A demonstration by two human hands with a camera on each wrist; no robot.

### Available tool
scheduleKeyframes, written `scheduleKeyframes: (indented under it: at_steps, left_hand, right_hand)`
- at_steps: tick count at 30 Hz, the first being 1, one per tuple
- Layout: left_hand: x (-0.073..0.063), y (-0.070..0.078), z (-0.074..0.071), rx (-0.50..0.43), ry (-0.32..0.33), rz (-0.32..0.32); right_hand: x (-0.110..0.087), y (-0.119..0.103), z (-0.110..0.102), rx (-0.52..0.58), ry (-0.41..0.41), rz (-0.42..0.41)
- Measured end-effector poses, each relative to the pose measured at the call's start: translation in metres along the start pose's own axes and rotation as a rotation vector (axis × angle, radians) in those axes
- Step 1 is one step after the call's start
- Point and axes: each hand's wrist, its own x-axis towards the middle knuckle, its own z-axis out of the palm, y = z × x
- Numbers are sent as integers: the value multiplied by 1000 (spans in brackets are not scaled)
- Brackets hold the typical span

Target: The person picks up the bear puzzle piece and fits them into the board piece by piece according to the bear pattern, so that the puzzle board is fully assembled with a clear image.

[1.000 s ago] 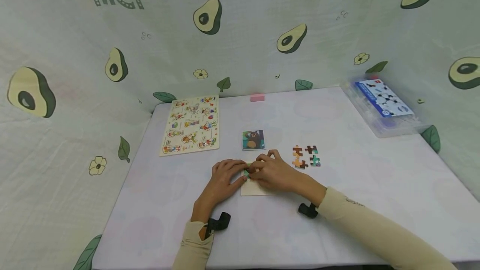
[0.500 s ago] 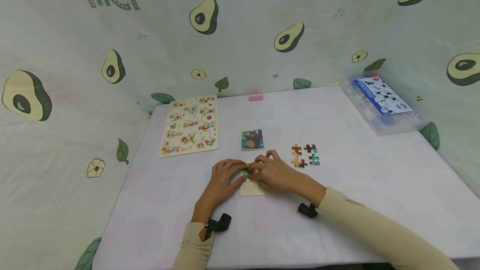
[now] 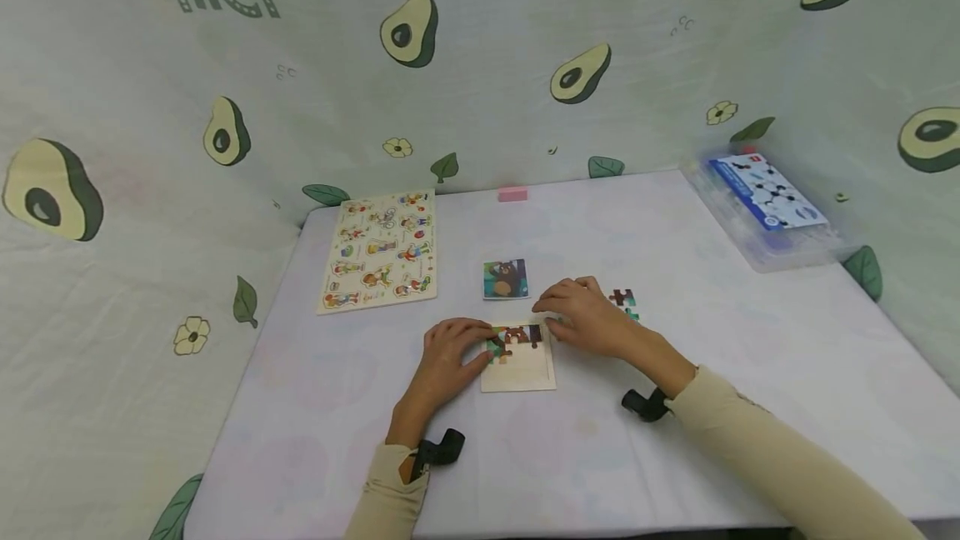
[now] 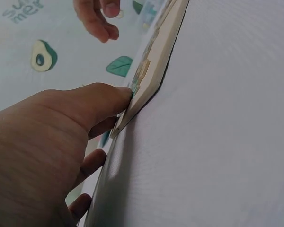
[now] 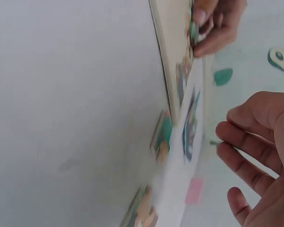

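A small square wooden puzzle board (image 3: 528,375) lies on the table, its upper part filled with jigsaw pieces (image 3: 516,335) showing a brown bear. My left hand (image 3: 450,357) rests at its left edge. In the left wrist view, the thumb (image 4: 120,96) presses near the board's corner. My right hand (image 3: 585,319) hovers just right of the board, fingers loosely bent; the right wrist view shows nothing between them. Beside it lie loose jigsaw pieces (image 3: 622,297), partly covered in the head view by that hand. A bear picture card (image 3: 506,280) lies behind the board.
A larger wooden board (image 3: 378,252) with children's figures lies at the back left. A pink block (image 3: 513,194) sits near the back edge. At the back right stands a clear plastic box (image 3: 765,211) with a blue and white label. White cloth covers the table (image 3: 525,473).
My right hand has left the puzzle board and moved right, over some loose pieces. The bear pieces along the board's top now show. My left hand stays at the board's edge.
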Motion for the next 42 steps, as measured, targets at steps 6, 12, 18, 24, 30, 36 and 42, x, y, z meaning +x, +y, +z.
scheduleKeyframes:
  at_steps: [6, 12, 18, 24, 30, 36, 42]
  left_hand:
    - [1, 2, -1, 4, 17, 11]
    - [-1, 3, 0, -1, 11, -8]
    - [-2, 2, 2, -21, 10, -12]
    - [-3, 3, 1, -38, 19, -15]
    - [0, 4, 0, -40, 21, 4]
    - [0, 3, 0, -42, 30, 7]
    - [0, 4, -2, -38, 22, -4]
  right_hand:
    - [-12, 22, -15, 0, 26, 119]
    - [-25, 42, -20, -41, 40, 190]
    - [-35, 57, -19, -79, 23, 229]
    - [-40, 64, -18, -65, -24, 251]
    - [-39, 65, -20, -61, -36, 243]
    - [-38, 69, -15, -118, 13, 196]
    - [-37, 71, -16, -147, 53, 187]
